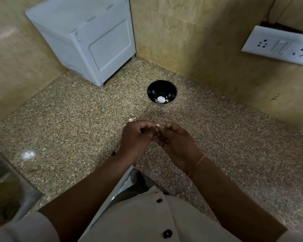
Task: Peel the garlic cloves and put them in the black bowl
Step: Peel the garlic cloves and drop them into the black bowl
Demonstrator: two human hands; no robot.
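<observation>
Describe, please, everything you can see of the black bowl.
The black bowl is small, round and deep, glossy like glazed ceramic or plastic, with a faint gleam inside. It stands upright on the speckled stone counter, close to the corner where two walls meet, right of a white appliance. At its bottom lie a rounded white piece, probably garlic, and a few small pale bits. Only the counter touches it; the left hand and right hand pinch a garlic clove nearer the camera.

Speckled granite counter (77, 123) meets tan tiled walls (191, 41) — white appliance (87, 41) in the corner, socket plate (278, 45) at right.
</observation>
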